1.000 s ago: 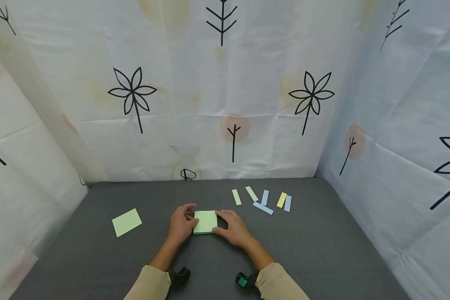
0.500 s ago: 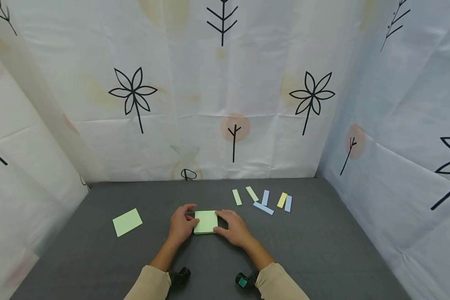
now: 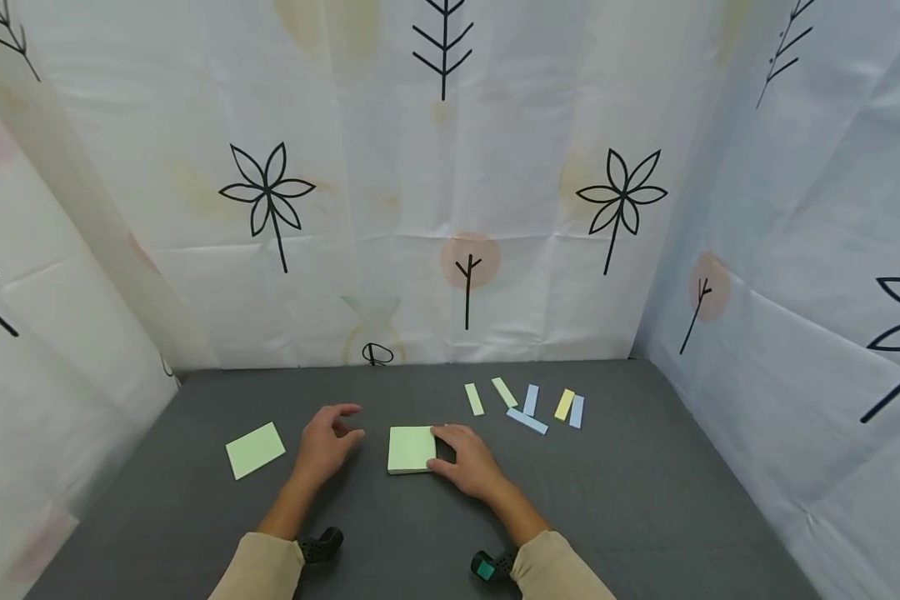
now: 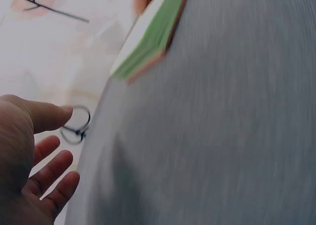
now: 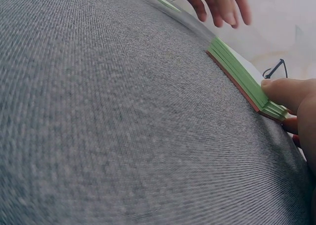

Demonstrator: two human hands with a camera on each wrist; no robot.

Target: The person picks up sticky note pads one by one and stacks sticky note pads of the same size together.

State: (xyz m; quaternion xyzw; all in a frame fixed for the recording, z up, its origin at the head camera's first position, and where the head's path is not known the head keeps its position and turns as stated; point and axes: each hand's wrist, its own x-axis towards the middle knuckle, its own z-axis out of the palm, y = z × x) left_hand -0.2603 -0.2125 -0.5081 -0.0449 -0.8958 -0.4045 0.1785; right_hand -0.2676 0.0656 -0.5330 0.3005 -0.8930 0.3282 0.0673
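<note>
A pad of pale green sticky notes [image 3: 411, 451] lies flat on the grey table in the middle of the head view. Its layered green edge and a brownish bottom layer show in the right wrist view. My right hand [image 3: 467, 462] holds the pad by its right side, thumb at the near corner and fingers at the far corner. To the left of the pad, my left hand [image 3: 326, 446] is in the air with loosely bent fingers and nothing in them. Farther left lies a single pale green sheet [image 3: 256, 451].
Behind and right of the pad lie small paper strips: green strips [image 3: 474, 399], a yellow strip [image 3: 564, 404] and blue strips [image 3: 527, 421]. A white printed cloth [image 3: 420, 183] encloses the grey table [image 3: 645, 500] at the back and sides.
My left hand has come off the pad's left side and moved left toward the single sheet. The right hand stays at the pad. The head view has tilted up slightly.
</note>
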